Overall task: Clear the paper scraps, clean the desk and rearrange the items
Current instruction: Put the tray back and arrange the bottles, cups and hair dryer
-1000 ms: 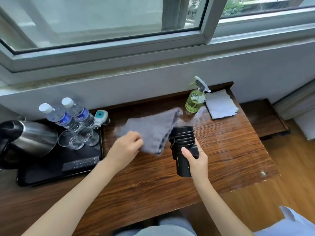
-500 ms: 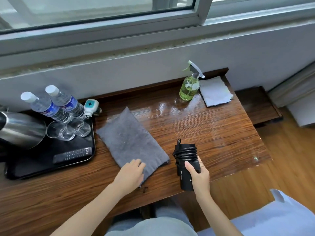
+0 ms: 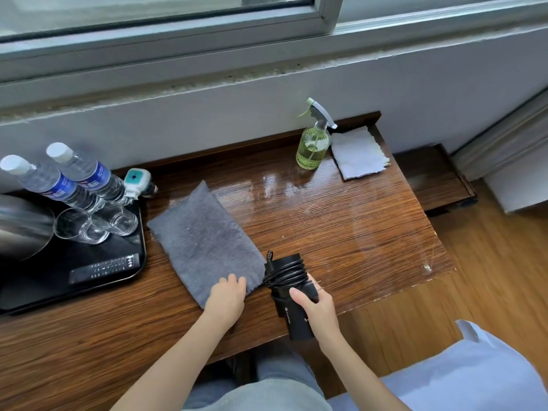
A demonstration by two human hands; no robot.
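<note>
Wiping desk (image 3: 341,226): my L hand (image 3: 226,295) flat, fingers together on grey cloth (image 3: 204,241); R hand (image 3: 315,304) curled round black dryer (image 3: 292,295), lifted clear; press evenly, long overlapping strokes w/ grain

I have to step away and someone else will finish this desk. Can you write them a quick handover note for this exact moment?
Left hand: flat on the near corner of the grey cloth, which lies spread on the desk.
Right hand: grips the black hair dryer, cord wound round it, over the desk's front edge.
Spray bottle and white paper towel sit at the back right; the tray is at the left.
Done: desk looks wet; no scraps visible.
Left: finish wiping, place the dryer, tidy away cloth.
</note>
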